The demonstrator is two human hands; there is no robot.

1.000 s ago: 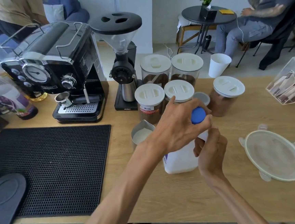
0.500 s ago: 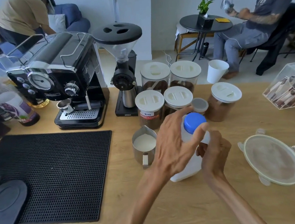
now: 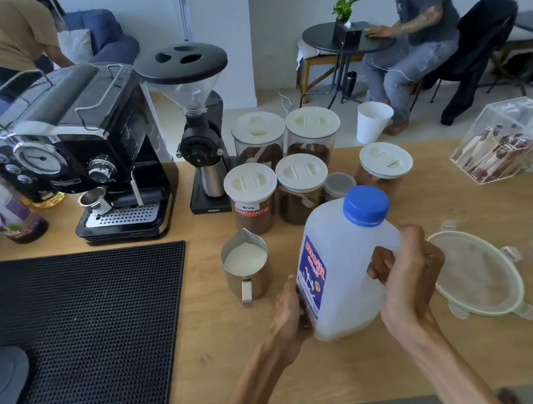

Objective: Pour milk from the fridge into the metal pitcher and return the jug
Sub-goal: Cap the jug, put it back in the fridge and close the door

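Head view: the left hand [image 3: 289, 315] has left the blue cap [image 3: 366, 205] and now supports the milk jug [image 3: 345, 269] low on its left side; the right hand [image 3: 406, 273] grips the handle. The jug is capped and lifted near the counter's front edge, just right of the metal pitcher [image 3: 245, 268] holding milk, so pouring appears complete and return to the fridge remains.

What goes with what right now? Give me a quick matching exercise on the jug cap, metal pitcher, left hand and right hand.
Things:
1. jug cap
2. metal pitcher
3. left hand
4. right hand

States:
A. grips the milk jug handle
B. holds milk, standing on the counter
C. blue, on the jug
D. supports the jug's lower side

Pairs: 1-C, 2-B, 3-D, 4-A
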